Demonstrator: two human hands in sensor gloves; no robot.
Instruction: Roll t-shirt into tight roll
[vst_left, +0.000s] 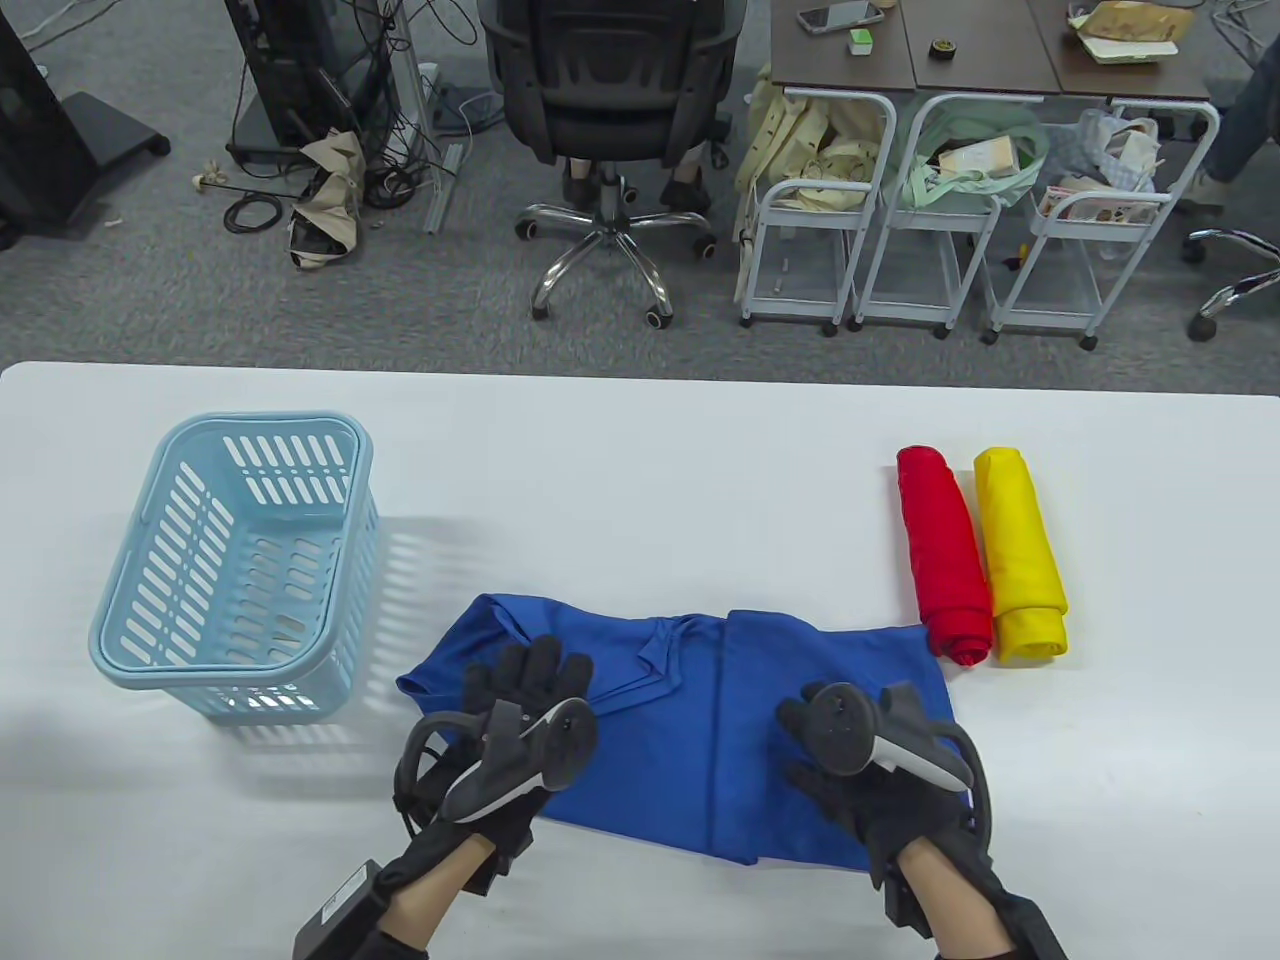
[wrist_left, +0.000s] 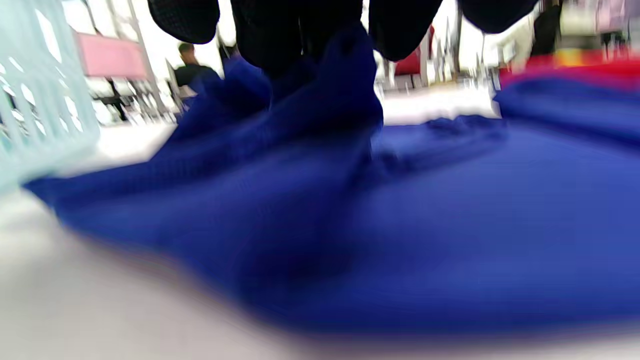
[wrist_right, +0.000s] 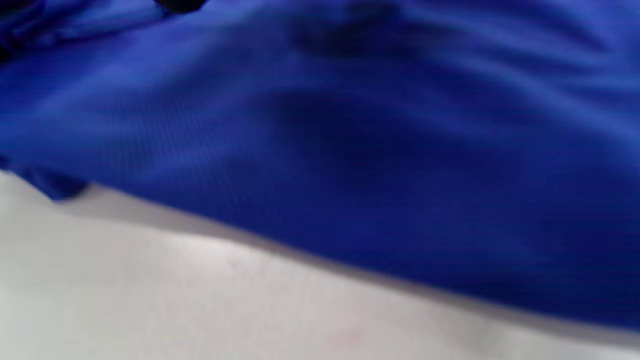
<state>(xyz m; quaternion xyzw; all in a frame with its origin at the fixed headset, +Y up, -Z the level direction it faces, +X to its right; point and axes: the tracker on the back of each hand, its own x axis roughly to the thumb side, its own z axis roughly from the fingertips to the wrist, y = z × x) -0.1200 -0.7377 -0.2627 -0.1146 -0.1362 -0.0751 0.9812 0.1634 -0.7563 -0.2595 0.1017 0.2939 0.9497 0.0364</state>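
Resting on the blue t-shirt (vst_left: 700, 720): left hand (vst_left: 520, 715), fingers straight, pressing the sleeve end; right hand (vst_left: 850, 760) near the hem, grip impossible to tell. Lying flat, folded narrow, on the bench (vst_left: 640, 450), probably for rolling. Beside: red roll (vst_left: 940, 560), yellow roll (vst_left: 1018, 555).

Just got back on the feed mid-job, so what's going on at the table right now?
A person in sensor gloves is working on a blue t-shirt lying folded flat on the white table, not yet rolled. The left hand lies on the shirt's left part; the left wrist view shows cloth bunched up under its fingers. The right hand is over the right part, its grip hidden. A red roll and a yellow roll lie side by side beyond; a light blue basket stands left.
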